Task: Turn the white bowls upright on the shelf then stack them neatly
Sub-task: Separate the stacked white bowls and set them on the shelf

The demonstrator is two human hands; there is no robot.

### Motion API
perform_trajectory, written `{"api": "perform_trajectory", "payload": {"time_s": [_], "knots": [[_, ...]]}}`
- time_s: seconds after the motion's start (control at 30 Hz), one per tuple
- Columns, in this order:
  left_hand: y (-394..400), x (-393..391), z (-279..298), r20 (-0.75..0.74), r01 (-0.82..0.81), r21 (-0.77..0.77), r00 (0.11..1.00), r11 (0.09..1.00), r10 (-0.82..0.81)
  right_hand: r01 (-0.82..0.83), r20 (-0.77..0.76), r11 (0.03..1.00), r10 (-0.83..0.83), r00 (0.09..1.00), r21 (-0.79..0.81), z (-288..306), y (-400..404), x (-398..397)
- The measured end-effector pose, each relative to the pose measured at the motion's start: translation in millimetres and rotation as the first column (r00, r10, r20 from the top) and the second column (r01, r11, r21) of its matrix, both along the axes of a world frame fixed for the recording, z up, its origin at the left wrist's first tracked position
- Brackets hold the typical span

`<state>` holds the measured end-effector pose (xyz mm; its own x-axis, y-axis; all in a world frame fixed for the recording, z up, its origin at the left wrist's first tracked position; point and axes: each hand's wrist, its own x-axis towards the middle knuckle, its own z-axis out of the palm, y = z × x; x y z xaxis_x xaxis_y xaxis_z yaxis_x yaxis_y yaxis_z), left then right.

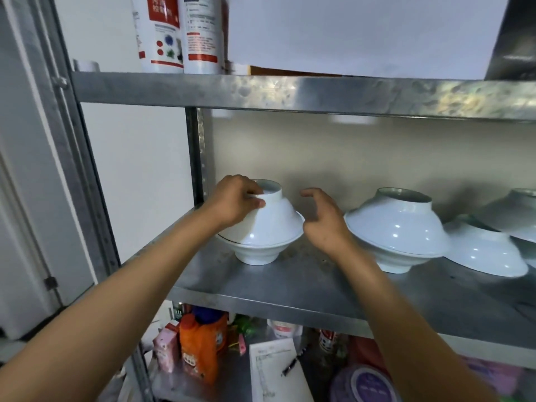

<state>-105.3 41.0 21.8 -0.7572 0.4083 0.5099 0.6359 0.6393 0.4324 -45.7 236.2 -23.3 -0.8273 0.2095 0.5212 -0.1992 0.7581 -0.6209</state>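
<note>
The left hand (pixel 235 200) is gripping the foot ring of an upside-down white bowl (pixel 272 220), with the thumb on the front of the ring and the other fingers curled over its top edge. That bowl is sitting rim to rim on an upright white bowl (pixel 256 252), which is standing on the metal shelf (pixel 290 282) near the shelf's left post. The upper bowl is looking slightly tilted on the lower one.

The right hand (pixel 324 221) is hovering just beside the right rim of the same pair, fingers loosely spread and bent, holding nothing; whether it is touching the rim is hard to tell.

To the right, a second pair is resting on the shelf: another upside-down bowl (pixel 397 224) is lying tilted over an upright bowl (pixel 396 262). Further right, a third upside-down bowl (pixel 484 253) is leaning against that pair, and a fourth bowl (pixel 516 213), also upside down, is sitting above it at the picture's edge.

On the shelf above, 2 white and red cans (pixel 178 33) are standing side by side. Below, an orange bottle (pixel 201 346), a pink carton (pixel 166 348), and a sheet of paper (pixel 274 369) with a pen (pixel 291 365) on it are lying in view.
</note>
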Motion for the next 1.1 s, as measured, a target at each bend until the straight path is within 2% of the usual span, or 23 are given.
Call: {"api": "perform_trajectory", "payload": {"time_s": [0.2, 0.37, 0.47, 0.63, 0.8, 0.97, 1.1], "knots": [[5, -6, 4, 0.049, -0.018, 0.017, 0.999, 1.000, 0.017, -0.002, -0.014, 0.997, 0.001, 1.000, -0.079, -5, 11, 1], [2, -7, 9, 0.084, -0.008, 0.230, 0.996, 0.973, -0.011, -0.001, -0.067, 0.992, -0.007, 0.998, -0.126, 4, 13, 3], [1, -3, 13, 0.112, -0.013, 0.408, 0.993, 0.913, -0.036, -0.005, -0.048, 0.982, -0.005, 0.999, -0.187, 10, 13, 5], [8, 7, 18, 0.111, -0.042, 0.619, 0.993, 0.784, -0.035, -0.002, -0.067, 0.961, -0.017, 0.998, -0.275, 15, 10, 1], [6, 6, 14, 0.191, -0.066, 0.724, 0.976, 0.686, -0.108, -0.225, -0.127, 0.795, 0.186, 0.974, -0.563, 34, -6, 7], [7, 8, 9, 0.249, -0.110, 0.819, 0.952, 0.563, -0.176, -0.367, -0.214, 0.743, 0.298, 0.930, -0.560, 53, -27, 11], [3, 10, 9, 0.270, -0.113, 0.850, 0.932, 0.515, -0.241, -0.360, -0.197, 0.798, 0.302, 0.933, -0.483, 66, -35, 9]]}}
